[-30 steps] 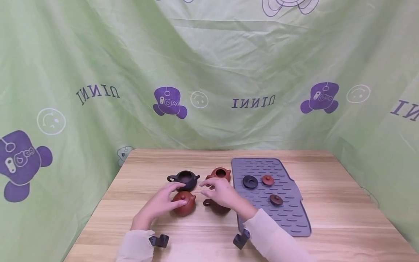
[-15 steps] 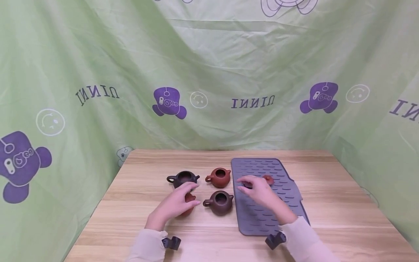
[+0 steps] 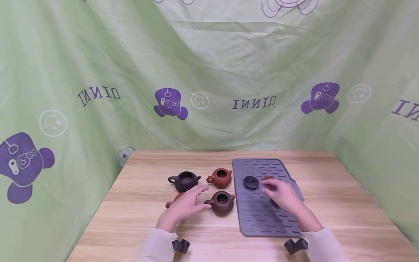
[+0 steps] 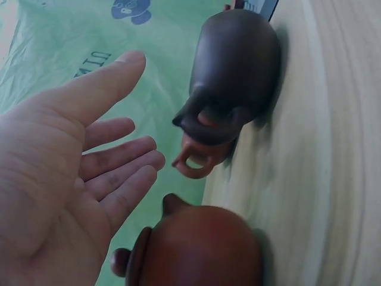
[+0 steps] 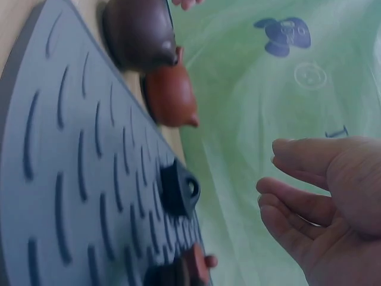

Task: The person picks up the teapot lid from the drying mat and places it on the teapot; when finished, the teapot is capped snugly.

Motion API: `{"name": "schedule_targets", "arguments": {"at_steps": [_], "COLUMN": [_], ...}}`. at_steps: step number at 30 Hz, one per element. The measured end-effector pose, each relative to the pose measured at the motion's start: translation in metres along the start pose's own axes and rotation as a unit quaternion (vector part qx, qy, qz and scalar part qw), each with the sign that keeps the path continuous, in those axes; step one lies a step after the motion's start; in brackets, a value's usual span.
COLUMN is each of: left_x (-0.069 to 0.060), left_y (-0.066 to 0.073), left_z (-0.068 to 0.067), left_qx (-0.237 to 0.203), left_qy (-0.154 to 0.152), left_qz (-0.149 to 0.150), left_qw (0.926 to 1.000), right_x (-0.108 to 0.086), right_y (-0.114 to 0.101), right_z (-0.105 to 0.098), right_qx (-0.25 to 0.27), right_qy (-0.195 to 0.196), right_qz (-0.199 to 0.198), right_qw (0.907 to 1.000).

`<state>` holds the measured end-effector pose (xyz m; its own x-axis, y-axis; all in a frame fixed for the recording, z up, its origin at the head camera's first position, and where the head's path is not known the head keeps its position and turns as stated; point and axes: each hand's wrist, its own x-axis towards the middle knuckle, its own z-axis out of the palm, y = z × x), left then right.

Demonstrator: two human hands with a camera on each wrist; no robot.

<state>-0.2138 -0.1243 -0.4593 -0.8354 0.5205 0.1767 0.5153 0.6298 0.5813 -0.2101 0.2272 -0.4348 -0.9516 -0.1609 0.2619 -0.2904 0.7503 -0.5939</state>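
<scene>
My left hand [image 3: 186, 205] hovers over the lidded red teapot [image 4: 202, 250], its fingers apart and holding nothing. Its fingertips point toward the brown teapot [image 3: 224, 208], whose top is uncovered; the left wrist view shows a gap between them. Above the grey mat [image 3: 258, 225] is my right hand [image 3: 284, 196], with thumb and fingers spread and nothing in them. Under that hand lies a brown lid [image 3: 273, 205], mostly hidden. A black lid [image 3: 251, 182] sits left of the fingertips, and a red lid [image 3: 267, 177] peeks out just behind them.
Behind the brown teapot stands an orange-red teapot [image 3: 224, 180] without a lid. A black teapot [image 3: 183, 186], also uncovered, is to its left. The wooden table [image 3: 216, 247] ends at a green printed curtain [image 3: 209, 54].
My left hand has shifted right, from beside the red teapot toward the brown one. My right hand has travelled right, from over the teapots to above the lids on the mat.
</scene>
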Motion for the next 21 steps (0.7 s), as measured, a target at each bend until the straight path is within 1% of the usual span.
{"name": "schedule_targets", "arguments": {"at_steps": [3,6,12,17,21], "left_x": [0.001,0.002,0.005,0.007,0.008], "left_y": [0.001,0.003,0.005,0.004,0.004], "left_z": [0.004,0.006,0.011,0.016,0.019], "left_qx": [-0.003,-0.003,-0.001,0.000,-0.001], "left_qy": [-0.007,-0.008,-0.007,-0.005,0.000], "left_qz": [-0.002,-0.003,-0.008,-0.011,-0.006], "left_qw": [1.0000,1.0000,0.9999,0.9999,1.0000], "right_x": [-0.004,-0.007,-0.012,-0.014,-0.015], "right_y": [0.010,0.018,0.030,0.039,0.046], "right_z": [-0.004,-0.007,-0.012,-0.013,-0.014], "right_qx": [-0.003,-0.002,-0.010,-0.015,-0.023], "right_qy": [0.010,0.010,-0.002,-0.012,-0.020], "right_qz": [0.006,0.018,0.046,0.062,0.065], "right_qw": [0.9999,0.9998,0.9989,0.9979,0.9974]}}
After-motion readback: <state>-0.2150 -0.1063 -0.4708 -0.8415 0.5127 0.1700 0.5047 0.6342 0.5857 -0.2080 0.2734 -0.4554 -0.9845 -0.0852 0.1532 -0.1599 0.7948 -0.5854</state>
